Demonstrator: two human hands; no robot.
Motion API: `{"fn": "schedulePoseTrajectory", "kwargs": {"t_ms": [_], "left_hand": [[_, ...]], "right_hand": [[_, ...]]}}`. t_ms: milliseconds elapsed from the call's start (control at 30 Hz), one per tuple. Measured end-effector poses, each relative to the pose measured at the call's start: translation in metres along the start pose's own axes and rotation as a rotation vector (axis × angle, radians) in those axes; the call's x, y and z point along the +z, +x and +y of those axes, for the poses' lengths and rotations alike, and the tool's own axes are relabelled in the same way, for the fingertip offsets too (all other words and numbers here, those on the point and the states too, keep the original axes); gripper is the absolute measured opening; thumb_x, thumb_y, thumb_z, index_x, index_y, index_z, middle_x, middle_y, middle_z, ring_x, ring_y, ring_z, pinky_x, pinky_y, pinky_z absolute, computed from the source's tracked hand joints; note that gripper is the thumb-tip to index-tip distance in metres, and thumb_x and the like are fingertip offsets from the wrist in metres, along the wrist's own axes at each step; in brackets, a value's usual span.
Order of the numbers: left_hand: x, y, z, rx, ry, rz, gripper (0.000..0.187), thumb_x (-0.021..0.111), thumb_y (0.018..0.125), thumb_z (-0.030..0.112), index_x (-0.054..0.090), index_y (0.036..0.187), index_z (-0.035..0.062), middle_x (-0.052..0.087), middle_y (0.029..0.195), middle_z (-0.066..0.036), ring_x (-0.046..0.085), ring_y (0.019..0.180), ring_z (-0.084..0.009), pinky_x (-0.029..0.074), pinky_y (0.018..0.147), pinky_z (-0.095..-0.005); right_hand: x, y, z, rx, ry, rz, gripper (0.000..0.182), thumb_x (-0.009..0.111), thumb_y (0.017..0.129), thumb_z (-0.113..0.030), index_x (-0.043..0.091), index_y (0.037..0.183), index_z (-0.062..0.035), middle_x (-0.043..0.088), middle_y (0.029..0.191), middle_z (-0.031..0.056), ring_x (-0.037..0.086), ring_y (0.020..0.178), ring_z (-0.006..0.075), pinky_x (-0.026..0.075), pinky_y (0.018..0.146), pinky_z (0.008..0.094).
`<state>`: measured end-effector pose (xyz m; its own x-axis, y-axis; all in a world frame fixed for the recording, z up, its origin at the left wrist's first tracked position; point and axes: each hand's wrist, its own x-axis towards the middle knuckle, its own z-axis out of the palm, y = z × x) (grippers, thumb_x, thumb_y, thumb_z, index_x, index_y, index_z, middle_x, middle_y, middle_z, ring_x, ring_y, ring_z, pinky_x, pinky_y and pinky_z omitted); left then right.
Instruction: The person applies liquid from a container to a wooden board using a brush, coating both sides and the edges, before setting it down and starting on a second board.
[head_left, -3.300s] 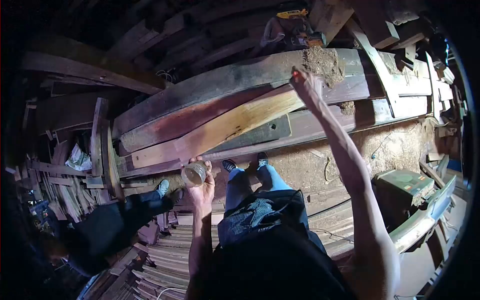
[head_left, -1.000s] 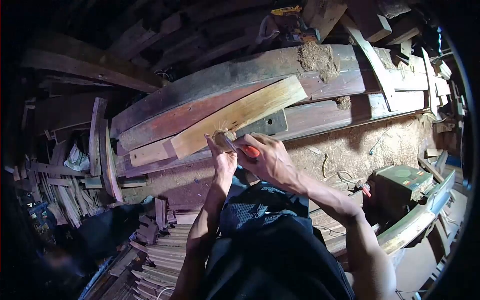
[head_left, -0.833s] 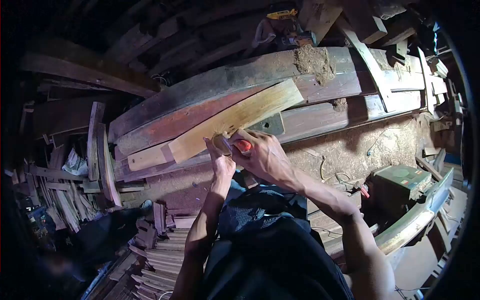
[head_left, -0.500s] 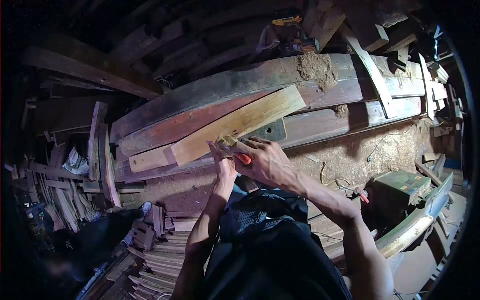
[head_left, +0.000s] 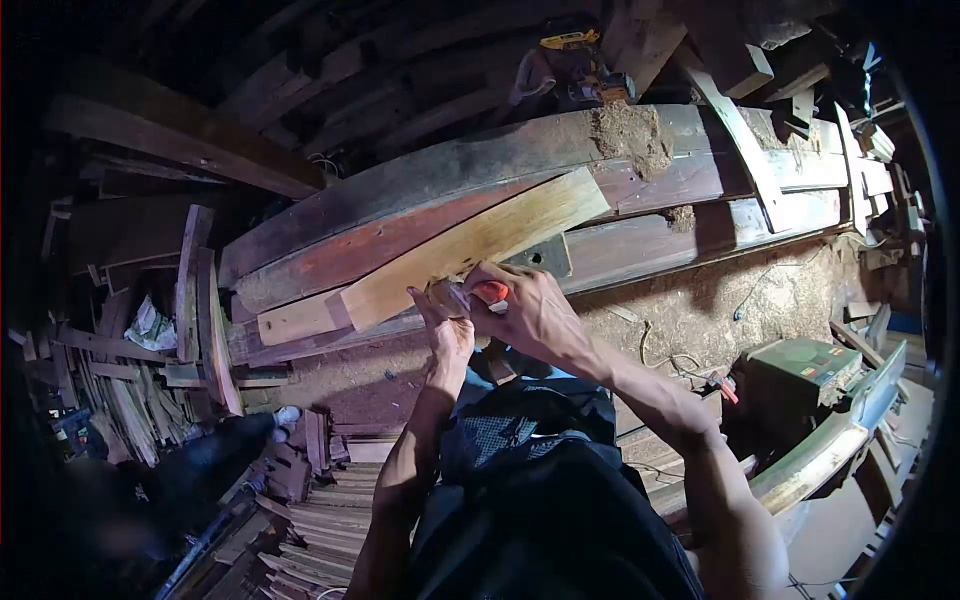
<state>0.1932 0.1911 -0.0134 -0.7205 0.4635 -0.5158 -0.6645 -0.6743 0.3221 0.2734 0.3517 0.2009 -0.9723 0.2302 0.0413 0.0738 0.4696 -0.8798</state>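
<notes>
My left hand [head_left: 445, 325] is closed around a small grey-brown piece [head_left: 449, 296] whose kind I cannot make out. Right beside it, my right hand [head_left: 530, 310] grips a tool with a red handle [head_left: 490, 292]; its working end is hidden by the fingers. Both hands meet in front of my body, over the near edge of a pale wooden board [head_left: 480, 233]. That board lies slantwise on darker planks, with a shorter light piece of wood [head_left: 300, 318] at its left end. A dark plate with a hole [head_left: 545, 256] shows partly under the board.
Long dark planks [head_left: 420, 165] form the work surface, with a heap of shavings [head_left: 635, 140] on it. A power tool [head_left: 590, 70] sits behind. At right stands a greenish box-shaped machine [head_left: 795, 368]. Wood strips [head_left: 325, 520] are stacked at lower left.
My right hand has turned, with the red handle raised and more exposed. The small piece in my left hand is tilted differently and shows a greyer face. The board has stayed put.
</notes>
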Motion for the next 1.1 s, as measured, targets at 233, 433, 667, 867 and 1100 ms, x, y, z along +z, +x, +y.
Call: {"fn": "schedulePoseTrajectory", "kwargs": {"t_ms": [233,433,667,867,1100], "left_hand": [[0.008,-0.005,-0.001,-0.042,-0.015,0.024,0.057,0.054,0.092,0.061,0.057,0.12,0.0115,0.065,0.113,-0.001,0.065,0.099,-0.0125,0.058,0.081,-0.0262],[0.021,-0.017,0.001,-0.042,0.095,-0.027,0.061,0.045,0.095,0.063,0.053,0.127,0.0112,0.06,0.127,-0.004,0.058,0.118,-0.0182,0.049,0.101,-0.0383],[0.035,-0.029,0.001,-0.046,0.232,-0.091,0.068,0.052,0.091,0.064,0.046,0.138,0.0149,0.057,0.131,-0.003,0.06,0.113,-0.0189,0.054,0.093,-0.0372],[0.034,-0.036,0.001,-0.024,0.234,-0.062,0.07,0.054,0.092,0.062,0.042,0.143,0.0149,0.052,0.139,-0.005,0.054,0.123,-0.0214,0.046,0.104,-0.0399],[0.011,-0.033,-0.002,-0.035,0.198,-0.057,0.068,0.055,0.093,0.058,0.04,0.144,0.0151,0.049,0.141,-0.004,0.052,0.126,-0.0212,0.046,0.104,-0.0412]], "right_hand": [[-0.005,-0.002,0.001,-0.161,-0.088,0.048,0.026,0.073,0.077,-0.015,0.06,0.098,-0.0069,0.065,0.083,0.0158,0.065,0.074,0.0356,0.052,0.071,0.041],[-0.024,0.009,0.004,-0.076,0.013,0.049,0.02,0.069,0.077,-0.008,0.061,0.095,-0.0046,0.065,0.081,0.0146,0.066,0.074,0.0316,0.052,0.07,0.0376],[-0.029,0.031,0.005,-0.016,-0.048,-0.02,0.022,0.067,0.085,-0.02,0.06,0.093,-0.0016,0.062,0.071,0.0176,0.063,0.065,0.0354,0.049,0.062,0.0415],[-0.011,0.026,0.001,-0.024,0.003,-0.043,0.022,0.068,0.084,-0.02,0.058,0.093,-0.002,0.063,0.074,0.0181,0.063,0.067,0.0369,0.05,0.063,0.0422],[0.008,0.01,0.003,0.002,-0.027,0.016,0.02,0.066,0.086,-0.019,0.058,0.093,-0.0023,0.062,0.072,0.0186,0.064,0.066,0.0393,0.05,0.061,0.0419]]}}
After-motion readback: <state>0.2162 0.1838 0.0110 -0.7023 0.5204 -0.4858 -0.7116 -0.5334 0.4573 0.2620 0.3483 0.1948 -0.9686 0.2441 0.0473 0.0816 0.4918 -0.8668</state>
